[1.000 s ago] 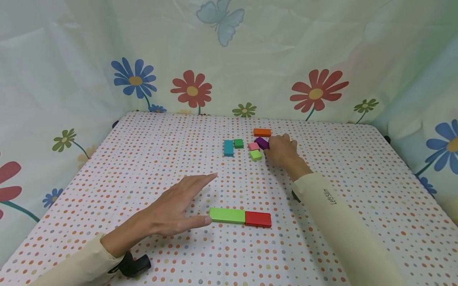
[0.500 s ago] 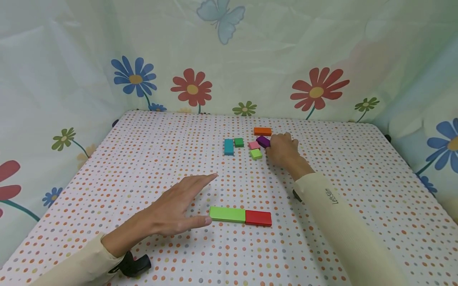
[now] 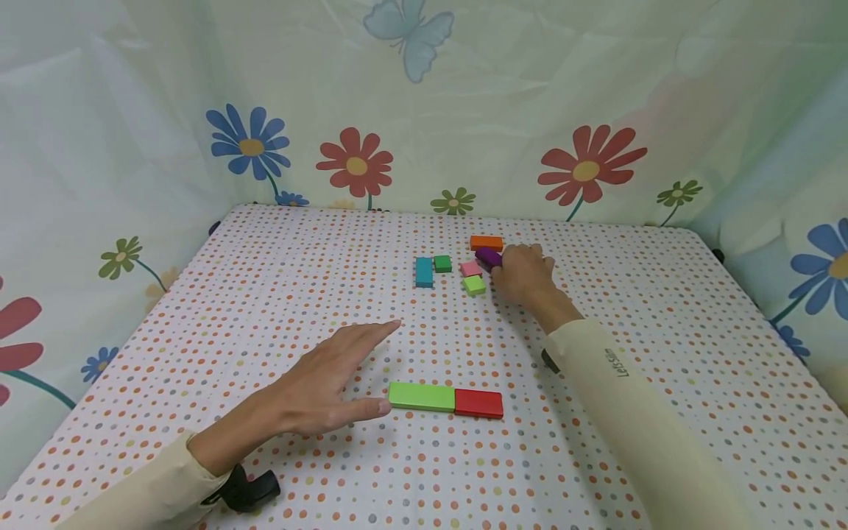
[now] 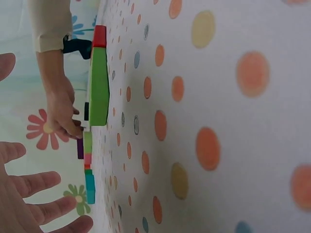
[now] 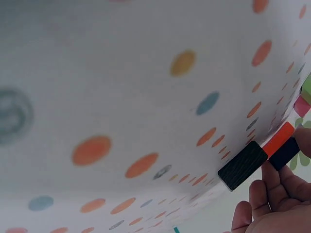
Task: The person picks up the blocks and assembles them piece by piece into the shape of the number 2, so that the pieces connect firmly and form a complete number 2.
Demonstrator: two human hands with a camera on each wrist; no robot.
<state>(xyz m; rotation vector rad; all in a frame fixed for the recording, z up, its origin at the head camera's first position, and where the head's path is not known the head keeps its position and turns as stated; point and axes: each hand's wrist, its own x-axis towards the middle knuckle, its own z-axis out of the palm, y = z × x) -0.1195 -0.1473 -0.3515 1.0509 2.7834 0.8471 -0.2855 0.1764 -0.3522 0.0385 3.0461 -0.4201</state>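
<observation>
At the far side of the table, my right hand (image 3: 525,278) pinches a purple block (image 3: 489,257) between thumb and fingers; in the right wrist view this purple block (image 5: 284,154) looks almost black. Around it lie an orange block (image 3: 486,243), a pink block (image 3: 471,269) and a small light green block (image 3: 473,285). My left hand (image 3: 324,383) holds nothing, its fingers extended and thumb apart. The thumb tip overlaps the left end of a long light green block (image 3: 421,397), which lies end to end with a red block (image 3: 478,403).
A blue block (image 3: 424,272) and a small green block (image 3: 442,264) lie left of the pink one. The right wrist view shows a dark block (image 5: 243,165) close to the right fingers. A flowered curtain (image 3: 490,96) rises behind the dotted tablecloth (image 3: 298,280).
The purple block has shifted slightly right and tilted in my right hand's fingers. My left hand stays where it was.
</observation>
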